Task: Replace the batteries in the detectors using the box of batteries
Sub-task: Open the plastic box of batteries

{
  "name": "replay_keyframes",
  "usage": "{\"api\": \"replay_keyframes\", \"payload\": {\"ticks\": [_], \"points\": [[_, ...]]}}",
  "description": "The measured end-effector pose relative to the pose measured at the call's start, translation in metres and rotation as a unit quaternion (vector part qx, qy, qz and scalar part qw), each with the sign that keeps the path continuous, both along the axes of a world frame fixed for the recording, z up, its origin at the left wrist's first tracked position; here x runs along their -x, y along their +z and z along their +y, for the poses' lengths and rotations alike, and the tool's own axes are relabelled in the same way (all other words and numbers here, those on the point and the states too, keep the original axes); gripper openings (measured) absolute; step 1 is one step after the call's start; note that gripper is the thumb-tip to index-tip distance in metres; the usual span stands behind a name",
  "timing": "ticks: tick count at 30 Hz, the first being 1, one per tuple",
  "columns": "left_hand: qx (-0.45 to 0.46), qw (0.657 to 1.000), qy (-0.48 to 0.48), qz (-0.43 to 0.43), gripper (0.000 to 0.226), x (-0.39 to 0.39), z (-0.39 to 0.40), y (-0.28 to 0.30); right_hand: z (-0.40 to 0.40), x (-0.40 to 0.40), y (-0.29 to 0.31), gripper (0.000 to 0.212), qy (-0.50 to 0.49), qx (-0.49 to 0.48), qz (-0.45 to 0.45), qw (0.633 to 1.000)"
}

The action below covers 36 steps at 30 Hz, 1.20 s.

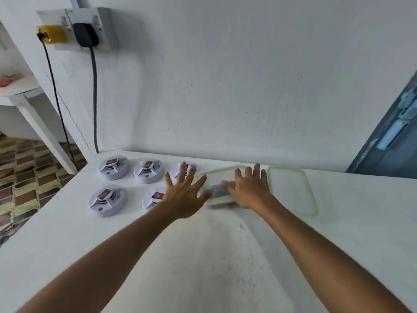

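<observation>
Several round white detectors lie back-up on the white counter [203,256], each with a red-labelled battery showing; one is at the back left [114,167], another at the front left [107,200]. My left hand [184,195] hovers with fingers spread over the right-hand detectors, partly hiding two of them. A clear plastic box of batteries [220,195] stands to the right of the detectors, blurred. My right hand [250,190] lies over the box's right side with fingers apart. The box's lid [293,190] lies flat beside it.
The counter meets a white wall [248,86] at the back. A wall socket with a yellow plug [52,33] and a black adapter [85,35] has cables hanging past the counter's left end. A blue door [392,141] is at right.
</observation>
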<state>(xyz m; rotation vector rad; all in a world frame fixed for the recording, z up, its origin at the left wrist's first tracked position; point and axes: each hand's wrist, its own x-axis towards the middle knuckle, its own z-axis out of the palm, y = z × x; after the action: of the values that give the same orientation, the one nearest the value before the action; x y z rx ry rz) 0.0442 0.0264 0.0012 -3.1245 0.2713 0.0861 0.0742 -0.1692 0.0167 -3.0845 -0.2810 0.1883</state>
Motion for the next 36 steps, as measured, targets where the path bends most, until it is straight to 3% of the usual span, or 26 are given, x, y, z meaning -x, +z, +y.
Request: {"api": "replay_keyframes", "payload": {"ticks": [2,6,8,9,10,12,14,16,17,18,26,30,36], "points": [[0.009,1.0,-0.015,0.017,0.065,-0.011,0.006,0.003,0.004,0.014,0.0,0.084,-0.031,-0.001,-0.005,1.0],[0.055,0.996,-0.043,0.05,0.062,-0.034,0.015,0.009,0.012,0.033,0.009,0.073,-0.048,-0.019,-0.031,0.998],[0.067,0.994,-0.075,0.045,0.063,-0.043,0.013,0.016,0.02,0.048,0.016,0.047,-0.034,-0.145,-0.102,0.984],[0.079,0.991,-0.099,0.044,0.064,-0.047,0.011,0.019,0.027,0.057,0.019,0.03,-0.038,-0.254,-0.1,0.961],[0.09,0.987,-0.126,0.048,0.065,-0.049,0.008,0.022,0.032,0.066,0.02,0.021,-0.055,-0.359,-0.044,0.931],[0.107,0.977,-0.171,0.069,0.063,-0.05,0.004,0.022,0.04,0.078,0.018,0.019,-0.113,-0.514,0.168,0.834],[0.125,0.971,-0.183,0.09,0.06,-0.05,0.004,0.019,0.043,0.083,0.005,0.019,-0.208,-0.651,0.303,0.665],[0.138,0.969,-0.177,0.099,0.059,-0.051,0.004,0.018,0.045,0.081,-0.01,0.021,-0.334,-0.784,0.272,0.447],[0.14,0.969,-0.175,0.1,0.059,-0.05,0.003,0.018,0.047,0.08,-0.015,0.02,-0.376,-0.816,0.233,0.372],[0.14,0.969,-0.174,0.102,0.059,-0.05,0.003,0.018,0.051,0.08,-0.018,0.02,-0.4,-0.828,0.202,0.337],[0.163,0.968,-0.158,0.109,0.058,-0.049,0.002,0.014,0.069,0.076,-0.034,0.029,-0.4,-0.848,0.153,0.313],[0.167,0.968,-0.155,0.109,0.058,-0.049,0.0,0.013,0.072,0.074,-0.041,0.02,-0.395,-0.86,0.148,0.288],[0.192,0.965,-0.146,0.105,0.059,-0.047,0.001,0.013,0.074,0.078,-0.02,0.023,-0.43,-0.836,0.17,0.296]]}}
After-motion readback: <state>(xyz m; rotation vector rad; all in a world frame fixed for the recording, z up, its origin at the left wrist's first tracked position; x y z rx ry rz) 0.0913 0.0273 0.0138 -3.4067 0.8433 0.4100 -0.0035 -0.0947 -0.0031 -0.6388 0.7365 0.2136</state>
